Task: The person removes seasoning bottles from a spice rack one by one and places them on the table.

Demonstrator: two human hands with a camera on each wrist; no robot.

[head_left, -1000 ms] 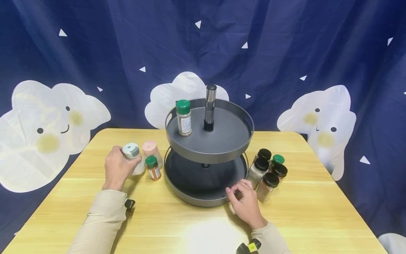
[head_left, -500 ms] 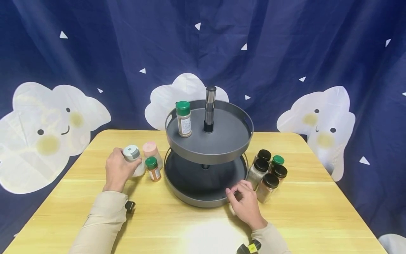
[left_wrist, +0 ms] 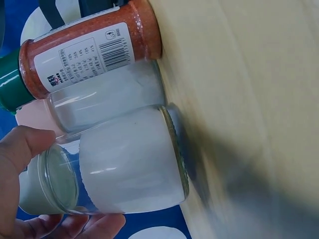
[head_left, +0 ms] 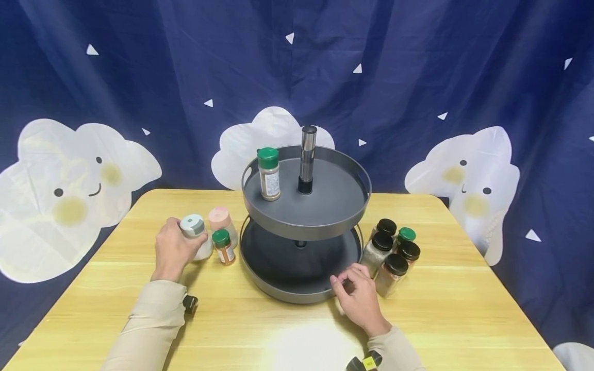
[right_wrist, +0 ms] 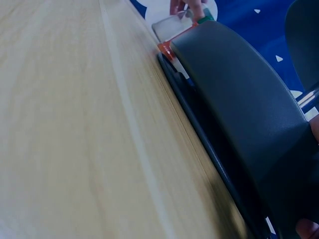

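In the head view, my left hand (head_left: 174,247) grips a glass jar (head_left: 202,251) of white contents by its pale lid end. The left wrist view has the thumb on one side of the jar (left_wrist: 134,162) and fingers on the other, its base close to the table. Beside it stand a pink-lidded shaker (head_left: 220,219) and a green-capped spice bottle (head_left: 225,250) of orange-red powder. My right hand (head_left: 359,296) holds the near right rim of the lower tray (head_left: 297,297) of a two-tier turntable. At the right wrist view's edge, fingertips (right_wrist: 307,229) touch the tray's dark wall.
The upper tray (head_left: 320,159) carries another green-capped spice bottle (head_left: 269,178) beside its metal post (head_left: 307,154). Several jars with black lids (head_left: 396,263) and one with a green lid (head_left: 407,233) stand close right of the turntable. Behind the wooden table (head_left: 260,340) hangs a blue curtain (head_left: 394,77).
The jar in my left hand has shifted very slightly toward the near side of the table. My right hand keeps its place at the lower tray's rim.
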